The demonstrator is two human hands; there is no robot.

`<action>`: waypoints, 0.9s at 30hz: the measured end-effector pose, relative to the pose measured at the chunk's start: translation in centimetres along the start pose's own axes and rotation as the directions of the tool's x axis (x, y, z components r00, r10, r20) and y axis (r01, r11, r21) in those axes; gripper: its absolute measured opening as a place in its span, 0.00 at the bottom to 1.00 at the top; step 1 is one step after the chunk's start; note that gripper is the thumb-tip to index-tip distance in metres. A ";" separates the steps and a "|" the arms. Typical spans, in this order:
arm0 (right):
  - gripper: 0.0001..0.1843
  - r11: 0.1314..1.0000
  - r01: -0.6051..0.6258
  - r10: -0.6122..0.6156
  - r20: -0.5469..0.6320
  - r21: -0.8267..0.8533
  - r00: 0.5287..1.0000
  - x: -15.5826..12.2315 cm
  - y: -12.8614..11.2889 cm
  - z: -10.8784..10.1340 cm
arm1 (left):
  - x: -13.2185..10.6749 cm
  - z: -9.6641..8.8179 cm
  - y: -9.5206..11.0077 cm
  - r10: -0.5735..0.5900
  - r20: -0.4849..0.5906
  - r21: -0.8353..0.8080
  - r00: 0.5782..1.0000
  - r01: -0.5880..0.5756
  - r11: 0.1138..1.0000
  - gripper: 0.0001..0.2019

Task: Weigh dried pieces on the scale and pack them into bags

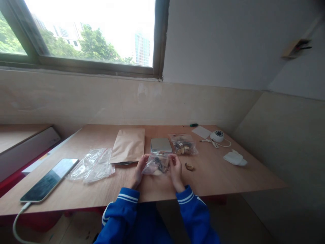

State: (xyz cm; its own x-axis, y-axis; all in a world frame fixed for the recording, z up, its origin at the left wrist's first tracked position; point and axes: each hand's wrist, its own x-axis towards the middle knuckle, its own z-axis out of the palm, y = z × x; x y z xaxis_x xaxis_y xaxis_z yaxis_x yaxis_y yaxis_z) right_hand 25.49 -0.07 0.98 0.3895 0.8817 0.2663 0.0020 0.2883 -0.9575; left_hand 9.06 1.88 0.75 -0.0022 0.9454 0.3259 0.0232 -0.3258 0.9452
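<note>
Between my two hands is a clear zip bag [157,164] with dark and pale pieces inside. My left hand [139,170] grips the bag's left side, and my right hand [175,168] pinches its upper right corner. Just beyond the bag lies a small flat scale [161,145] with a shiny top. A second zip bag [183,145] holding brown and dark chunks rests right of the scale. One loose brown curved piece [189,166] is on the table to the right of my right hand. A brown paper pouch [129,145] lies flat beyond my left hand.
Flat clear plastic bags [92,165] and a phone [49,180] with a white cable are on the left of the wooden table [215,183]. At the right are a white dome camera [217,136], a crumpled white tissue [235,158] and a white paper [201,131]. A green-handled tool [194,125] lies at the back.
</note>
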 end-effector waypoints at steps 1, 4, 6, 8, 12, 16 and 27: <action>0.20 1.000 0.011 -0.012 -0.017 -0.023 1.000 0.0 0.1 -0.3 | -0.1 0.1 0.4 -0.051 0.081 -0.081 0.995 0.058 0.995 0.30; 0.20 0.998 0.034 -0.033 0.019 -0.059 0.999 -0.1 0.4 -1.0 | -0.3 0.1 1.0 -0.079 0.171 -0.127 0.982 0.102 0.987 0.25; 0.20 0.998 0.032 -0.031 0.028 -0.048 0.999 -0.4 0.5 -1.3 | -0.4 0.0 1.1 -0.070 0.175 -0.076 0.982 0.085 0.993 0.23; 0.19 0.999 0.030 -0.030 0.001 -0.045 1.000 -0.7 0.6 -1.3 | -0.4 0.1 1.2 -0.066 0.185 -0.023 0.980 0.071 0.997 0.22; 0.18 0.993 0.081 -0.085 -0.039 -0.080 0.996 -1.1 0.5 -1.4 | -0.5 0.1 1.0 0.006 0.091 0.067 0.996 -0.012 0.998 0.19; 0.19 0.990 0.089 -0.109 -0.191 -0.108 0.975 -0.9 0.2 -1.9 | -0.7 -0.3 0.5 0.061 -0.085 0.164 0.995 -0.047 0.985 0.18; 0.23 0.995 0.054 -0.046 0.100 -0.082 0.994 -0.9 -0.4 -2.4 | -1.3 -0.1 0.8 -0.023 0.030 0.019 0.999 0.022 1.000 0.18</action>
State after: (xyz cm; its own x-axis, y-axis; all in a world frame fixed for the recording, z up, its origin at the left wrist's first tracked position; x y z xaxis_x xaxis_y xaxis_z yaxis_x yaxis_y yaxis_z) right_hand 27.29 -1.90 0.87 0.2948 0.9004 0.3199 0.0988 0.3042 -0.9475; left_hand 8.95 0.43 1.06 0.0268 0.9524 0.3038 0.0420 -0.3047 0.9515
